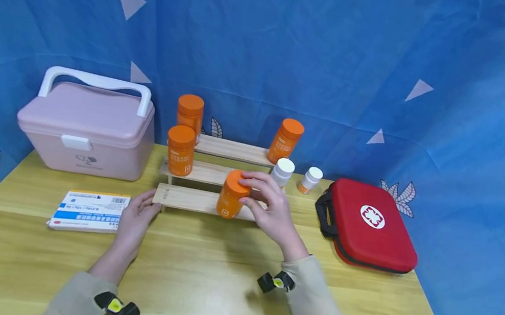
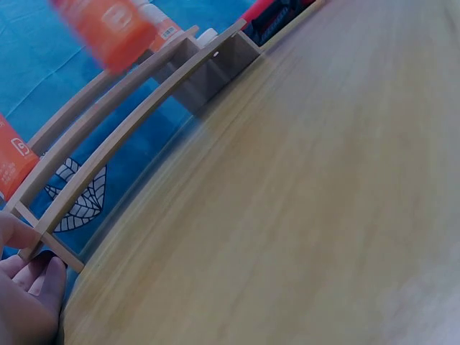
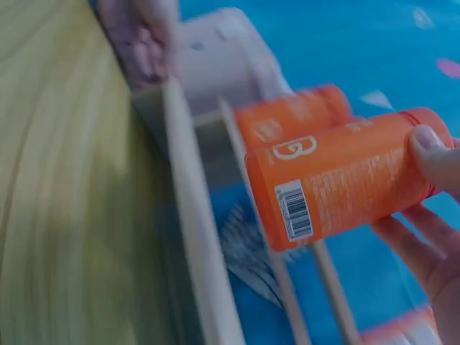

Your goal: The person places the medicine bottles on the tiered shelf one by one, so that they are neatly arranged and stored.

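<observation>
My right hand (image 1: pixel 272 208) grips an orange pill bottle (image 1: pixel 228 201) near its lid, thumb and fingers on opposite sides. In the right wrist view the bottle (image 3: pixel 338 183) shows a barcode, its base apart from the rack. My left hand (image 1: pixel 135 217) holds the left end of the lowest step of a three-step wooden rack (image 1: pixel 188 198), its fingers about the end piece. Another orange bottle (image 1: pixel 181 152) stands at the left of the middle step. On the top step are orange bottles at left (image 1: pixel 190 112) and right (image 1: pixel 285 141).
A white-capped bottle (image 1: pixel 284 170) stands at the rack's right, with a smaller one (image 1: pixel 310 180) beside it. Further right lies a red first-aid case (image 1: pixel 376 227). On the left are a pink handled box (image 1: pixel 88 135) and a flat medicine box (image 1: pixel 89 211). A blue curtain (image 1: pixel 337 58) hangs behind.
</observation>
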{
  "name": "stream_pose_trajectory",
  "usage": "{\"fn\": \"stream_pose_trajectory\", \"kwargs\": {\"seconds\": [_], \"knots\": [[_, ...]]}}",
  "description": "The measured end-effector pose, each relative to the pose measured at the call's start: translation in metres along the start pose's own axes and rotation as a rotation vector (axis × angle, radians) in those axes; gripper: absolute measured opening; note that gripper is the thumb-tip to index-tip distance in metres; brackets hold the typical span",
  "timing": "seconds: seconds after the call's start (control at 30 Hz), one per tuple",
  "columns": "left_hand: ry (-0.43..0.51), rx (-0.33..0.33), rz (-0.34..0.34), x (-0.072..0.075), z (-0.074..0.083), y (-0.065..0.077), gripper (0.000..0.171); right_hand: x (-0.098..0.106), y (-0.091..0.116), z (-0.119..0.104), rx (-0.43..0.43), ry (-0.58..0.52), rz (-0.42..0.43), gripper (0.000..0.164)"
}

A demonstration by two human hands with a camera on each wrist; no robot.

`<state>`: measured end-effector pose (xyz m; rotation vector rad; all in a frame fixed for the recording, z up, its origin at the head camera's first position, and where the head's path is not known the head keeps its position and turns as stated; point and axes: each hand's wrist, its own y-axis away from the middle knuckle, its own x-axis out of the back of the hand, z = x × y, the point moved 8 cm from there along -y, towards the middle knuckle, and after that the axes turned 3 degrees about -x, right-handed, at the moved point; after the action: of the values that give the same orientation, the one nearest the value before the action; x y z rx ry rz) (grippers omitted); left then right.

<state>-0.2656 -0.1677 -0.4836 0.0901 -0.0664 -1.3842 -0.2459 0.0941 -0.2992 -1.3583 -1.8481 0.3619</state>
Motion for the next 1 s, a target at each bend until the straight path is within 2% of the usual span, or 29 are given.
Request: {"fn": "stream_pose_trajectory", "kwargs": {"seconds": [0.2,0.4,0.57,0.8,1.0], "knots": [[-0.001,0.001,-0.011,-0.003,-0.004,0.002,0.052,-0.055,-0.023,0.005,0.027,-0.084,-0.095,0.03],[0.0,-0.011,-0.013,-0.006,-0.005,0.001,0.05,-0.091,-0.032,0.026,0.076,-0.072,-0.072,0.031],[-0.016,-0.004,-0.007,-0.005,-0.005,0.0,0.052,-0.108,-0.031,0.043,0.08,-0.032,-0.036,0.031],[-0.026,-0.007,-0.001,-0.002,-0.002,-0.001,0.054,-0.117,-0.033,0.043,0.084,0.097,-0.012,0.03],[-0.021,-0.009,0.011,0.001,-0.001,-0.001,0.053,-0.12,-0.035,0.043,0.063,0.145,-0.011,0.033]]}}
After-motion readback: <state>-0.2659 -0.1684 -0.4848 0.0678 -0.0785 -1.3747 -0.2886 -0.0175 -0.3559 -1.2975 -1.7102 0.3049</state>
